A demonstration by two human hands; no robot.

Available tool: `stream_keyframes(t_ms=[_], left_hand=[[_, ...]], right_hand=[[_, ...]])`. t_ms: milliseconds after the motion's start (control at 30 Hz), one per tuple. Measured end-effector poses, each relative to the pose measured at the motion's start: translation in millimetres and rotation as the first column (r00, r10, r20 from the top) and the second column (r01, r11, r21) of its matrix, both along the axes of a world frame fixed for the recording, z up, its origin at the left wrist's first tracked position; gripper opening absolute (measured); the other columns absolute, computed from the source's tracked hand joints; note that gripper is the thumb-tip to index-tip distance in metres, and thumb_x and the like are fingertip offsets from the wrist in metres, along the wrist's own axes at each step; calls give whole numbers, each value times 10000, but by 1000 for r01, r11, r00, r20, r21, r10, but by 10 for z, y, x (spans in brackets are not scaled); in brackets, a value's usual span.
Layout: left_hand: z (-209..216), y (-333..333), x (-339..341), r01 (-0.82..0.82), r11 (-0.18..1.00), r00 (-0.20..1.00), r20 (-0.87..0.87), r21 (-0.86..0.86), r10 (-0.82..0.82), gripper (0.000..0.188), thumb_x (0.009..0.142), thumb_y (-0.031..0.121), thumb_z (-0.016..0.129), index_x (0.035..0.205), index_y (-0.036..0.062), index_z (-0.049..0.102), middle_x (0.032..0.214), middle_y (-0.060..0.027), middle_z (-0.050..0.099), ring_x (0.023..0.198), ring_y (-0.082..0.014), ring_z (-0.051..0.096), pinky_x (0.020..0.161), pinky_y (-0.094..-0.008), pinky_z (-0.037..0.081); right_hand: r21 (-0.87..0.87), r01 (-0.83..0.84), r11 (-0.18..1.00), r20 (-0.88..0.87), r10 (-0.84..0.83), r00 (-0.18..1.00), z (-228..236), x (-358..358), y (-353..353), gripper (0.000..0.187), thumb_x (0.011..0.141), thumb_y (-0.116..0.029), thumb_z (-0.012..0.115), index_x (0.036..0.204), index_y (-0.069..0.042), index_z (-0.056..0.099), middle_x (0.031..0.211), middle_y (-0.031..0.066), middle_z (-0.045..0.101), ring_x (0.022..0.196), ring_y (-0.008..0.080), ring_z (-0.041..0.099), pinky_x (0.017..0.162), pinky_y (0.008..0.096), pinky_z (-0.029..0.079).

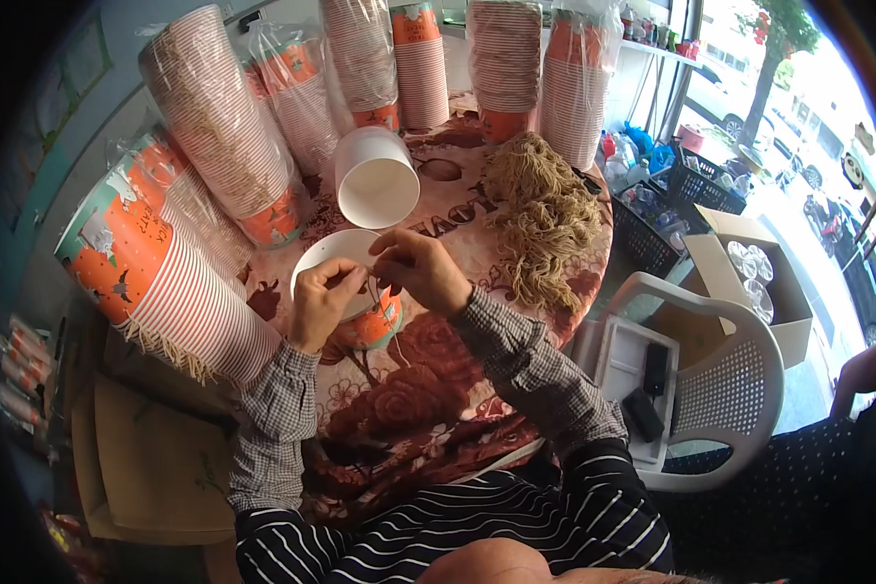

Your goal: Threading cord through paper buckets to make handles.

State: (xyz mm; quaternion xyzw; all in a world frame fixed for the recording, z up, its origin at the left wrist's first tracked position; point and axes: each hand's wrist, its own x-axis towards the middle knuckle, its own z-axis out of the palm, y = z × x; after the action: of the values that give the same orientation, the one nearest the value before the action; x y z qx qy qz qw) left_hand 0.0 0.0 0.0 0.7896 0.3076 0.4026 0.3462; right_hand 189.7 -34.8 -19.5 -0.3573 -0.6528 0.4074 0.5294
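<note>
A paper bucket [370,326], orange and green outside and white inside, stands upright on the table in front of me. Over its near rim, my left hand [323,300] is closed in a pinch. My right hand [423,271] pinches just beside it, above the bucket's right side. Between the fingers of both hands runs a thin cord [397,343], whose tail hangs down the outside of the bucket. My fingers partly hide the rim where the cord meets it. Just beyond, a white bucket [380,190] lies on its side, mouth toward me.
A heap of beige cords [545,219] lies on the table's right. Tall stacks of nested buckets [214,117], many in clear plastic, line the far and left edges. Right of the table are a white plastic chair [730,389], an open cardboard box [784,282] and black crates [642,234].
</note>
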Motion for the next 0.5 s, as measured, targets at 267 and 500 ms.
stream_keyframes(t_ms=[267,500], left_hand=[[-159,-79,12,177,940,947,309,-290,-83,133,910,120,596,905,1,655,828,8,621,782,-54,556,715,-199,457],[-59,-220,-63,329,788,899,428,-521,-92,161,918,153,624,978,5,643,890,-15,647,827,-72,597,769,-221,505]], right_hand=[[42,-10,999,-362,25,932,-183,-175,-125,154,902,14,583,1021,-21,491,902,22,580,812,81,596,725,223,507],[14,-73,997,-615,66,786,-260,-268,-210,160,910,3,593,1026,-33,489,870,17,604,788,82,604,721,223,517]])
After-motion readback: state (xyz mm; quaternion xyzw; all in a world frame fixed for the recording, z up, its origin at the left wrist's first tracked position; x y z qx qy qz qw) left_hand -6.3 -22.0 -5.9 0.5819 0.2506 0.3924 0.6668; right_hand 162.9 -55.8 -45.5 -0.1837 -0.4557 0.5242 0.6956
